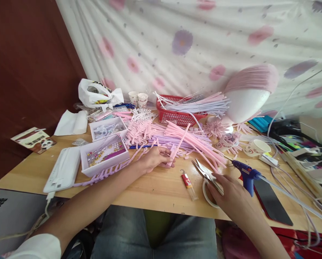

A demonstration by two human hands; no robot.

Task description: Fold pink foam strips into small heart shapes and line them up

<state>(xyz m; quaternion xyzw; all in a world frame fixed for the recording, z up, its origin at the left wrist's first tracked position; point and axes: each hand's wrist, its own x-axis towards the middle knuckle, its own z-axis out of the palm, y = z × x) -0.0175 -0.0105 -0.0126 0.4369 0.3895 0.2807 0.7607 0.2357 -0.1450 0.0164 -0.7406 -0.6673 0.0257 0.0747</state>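
My left hand is closed in a pinch around a pink pipe cleaner that slants up to the right, with short pieces showing at the fingers. On the right, my right hand is wrapped over the handles of a pair of scissors, their blades parted and pointing up-left. A tape roll lies partly hidden under that hand. Between the hands rests a small red-and-yellow tube with a clear end. Behind them spread bundles of pink pipe cleaners and purple pipe cleaners.
White boxes of beads and a white power bank stand left. A red basket sits at the back. To the right are a blue glue gun, a phone, a paper cup, cables and a white mannequin head.
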